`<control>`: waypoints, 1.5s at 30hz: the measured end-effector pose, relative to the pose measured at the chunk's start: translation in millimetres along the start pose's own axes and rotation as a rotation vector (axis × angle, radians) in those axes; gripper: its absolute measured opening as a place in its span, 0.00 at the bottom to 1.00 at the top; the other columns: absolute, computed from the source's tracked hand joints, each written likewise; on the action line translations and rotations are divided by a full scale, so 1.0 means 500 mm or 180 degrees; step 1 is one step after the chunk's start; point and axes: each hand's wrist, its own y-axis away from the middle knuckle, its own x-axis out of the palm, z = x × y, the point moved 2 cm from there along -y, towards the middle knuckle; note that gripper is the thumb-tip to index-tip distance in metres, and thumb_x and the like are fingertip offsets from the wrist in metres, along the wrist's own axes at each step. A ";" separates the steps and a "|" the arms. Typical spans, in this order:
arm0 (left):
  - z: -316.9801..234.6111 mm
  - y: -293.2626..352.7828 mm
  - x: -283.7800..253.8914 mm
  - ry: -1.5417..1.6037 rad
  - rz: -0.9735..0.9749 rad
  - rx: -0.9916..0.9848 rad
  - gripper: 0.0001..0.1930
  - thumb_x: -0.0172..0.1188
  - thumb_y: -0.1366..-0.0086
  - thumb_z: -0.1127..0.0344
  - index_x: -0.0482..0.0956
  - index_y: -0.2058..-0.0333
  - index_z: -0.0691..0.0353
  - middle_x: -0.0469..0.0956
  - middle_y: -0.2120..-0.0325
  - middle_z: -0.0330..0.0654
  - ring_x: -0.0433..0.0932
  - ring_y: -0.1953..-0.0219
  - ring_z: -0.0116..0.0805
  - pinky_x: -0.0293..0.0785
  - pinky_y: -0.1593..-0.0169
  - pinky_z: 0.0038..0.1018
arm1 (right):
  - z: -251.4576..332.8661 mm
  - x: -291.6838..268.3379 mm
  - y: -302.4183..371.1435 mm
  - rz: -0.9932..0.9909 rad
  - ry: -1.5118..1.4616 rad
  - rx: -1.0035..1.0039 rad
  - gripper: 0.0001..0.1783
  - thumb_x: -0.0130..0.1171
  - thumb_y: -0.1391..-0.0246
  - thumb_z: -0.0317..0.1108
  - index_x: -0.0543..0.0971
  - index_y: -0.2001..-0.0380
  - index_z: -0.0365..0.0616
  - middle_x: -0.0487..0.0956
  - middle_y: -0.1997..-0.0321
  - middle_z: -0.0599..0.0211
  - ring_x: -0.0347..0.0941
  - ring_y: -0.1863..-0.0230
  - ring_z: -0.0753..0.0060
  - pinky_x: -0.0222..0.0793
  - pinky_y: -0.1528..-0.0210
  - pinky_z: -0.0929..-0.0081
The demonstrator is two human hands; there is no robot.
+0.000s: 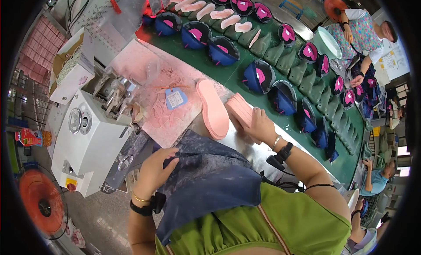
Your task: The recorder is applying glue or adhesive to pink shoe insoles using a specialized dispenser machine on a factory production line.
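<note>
My right hand (260,127) wraps round the near end of a stack of pink insoles (239,108) at the edge of the metal worktop. Just left of it, more pink insoles (213,110) lie in a pile with a smooth top face. My left hand (154,168) is over the dark apron (210,176) on my lap, thumb and fingers apart, holding nothing. Ahead of that hand, a blue-and-white tag (175,98) rests among pink trimmings (160,110) on a dusty board (175,71).
A white trimming machine (87,141) stands at my left, with an open carton (72,66) behind it. Ahead, a green conveyor (258,53) carries blue shoe uppers (258,76), shoe lasts (298,72) and insoles. An orange fan (43,204) is at lower left. Co-workers sit across the conveyor.
</note>
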 end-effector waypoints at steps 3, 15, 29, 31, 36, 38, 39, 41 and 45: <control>0.039 0.027 0.031 0.0354 0.0140 -0.0459 0.15 0.61 0.37 0.68 0.78 0.51 0.61 0.82 0.62 0.42 0.80 0.59 0.33 0.74 0.52 0.28 | 0.004 -0.008 0.007 0.0338 -0.0025 0.0197 0.36 0.62 0.56 0.47 0.67 0.50 0.33 0.74 0.56 0.47 0.75 0.54 0.44 0.75 0.55 0.55; 0.022 -0.075 0.069 0.2573 0.0325 0.0066 0.31 0.59 0.34 0.63 0.59 0.35 0.61 0.73 0.46 0.47 0.74 0.46 0.38 0.73 0.47 0.31 | 0.272 -0.210 -0.088 0.0714 -0.2509 -0.0857 0.39 0.69 0.51 0.51 0.66 0.44 0.39 0.73 0.47 0.53 0.67 0.44 0.63 0.64 0.44 0.65; -0.028 0.005 0.025 0.2088 -0.1206 0.0003 0.29 0.52 0.30 0.68 0.55 0.34 0.70 0.64 0.39 0.55 0.63 0.37 0.44 0.58 0.33 0.39 | 0.432 -0.009 -0.005 0.2369 -0.3394 -0.0859 0.44 0.66 0.52 0.62 0.71 0.46 0.32 0.77 0.49 0.55 0.74 0.51 0.66 0.70 0.50 0.69; -0.014 0.002 0.028 0.2775 -0.0784 -0.0207 0.30 0.52 0.30 0.67 0.55 0.34 0.70 0.63 0.38 0.57 0.63 0.36 0.45 0.59 0.33 0.42 | 0.427 -0.008 -0.002 0.2443 -0.3824 -0.0633 0.43 0.66 0.50 0.60 0.71 0.46 0.32 0.77 0.49 0.58 0.74 0.53 0.68 0.70 0.51 0.70; 0.035 0.010 0.041 0.3813 -0.0573 -0.0095 0.34 0.52 0.31 0.52 0.56 0.34 0.67 0.62 0.37 0.56 0.63 0.36 0.49 0.59 0.33 0.47 | 0.434 -0.015 0.022 0.3164 -0.5164 -0.0548 0.37 0.67 0.46 0.53 0.71 0.45 0.35 0.76 0.47 0.64 0.75 0.53 0.74 0.72 0.51 0.76; 0.052 0.019 0.057 0.4443 -0.0661 -0.0248 0.36 0.51 0.31 0.46 0.57 0.35 0.67 0.63 0.38 0.55 0.64 0.36 0.50 0.60 0.33 0.48 | 0.440 -0.010 0.035 0.4224 -0.5822 -0.0144 0.42 0.67 0.46 0.52 0.65 0.39 0.33 0.76 0.46 0.63 0.74 0.49 0.75 0.71 0.47 0.78; 0.059 0.020 0.067 0.4514 -0.0761 -0.0443 0.38 0.48 0.31 0.42 0.57 0.35 0.66 0.64 0.38 0.54 0.64 0.36 0.51 0.60 0.33 0.49 | 0.440 -0.005 0.037 0.4202 -0.5591 0.0018 0.42 0.67 0.46 0.52 0.65 0.39 0.33 0.76 0.46 0.63 0.74 0.49 0.75 0.71 0.47 0.78; 0.063 0.027 0.074 0.4585 -0.0925 -0.0631 0.39 0.46 0.31 0.39 0.57 0.34 0.65 0.64 0.38 0.53 0.64 0.37 0.52 0.61 0.34 0.49 | 0.446 -0.002 0.039 0.4775 -0.6091 0.0022 0.43 0.67 0.46 0.53 0.64 0.39 0.33 0.75 0.45 0.61 0.75 0.51 0.74 0.72 0.48 0.78; 0.033 0.045 0.082 0.4408 -0.1164 -0.1163 0.39 0.44 0.31 0.39 0.56 0.34 0.66 0.64 0.38 0.54 0.65 0.37 0.52 0.61 0.34 0.47 | 0.453 -0.003 0.036 0.5180 -0.5339 0.0435 0.41 0.65 0.44 0.50 0.63 0.39 0.30 0.74 0.44 0.57 0.76 0.50 0.73 0.73 0.50 0.78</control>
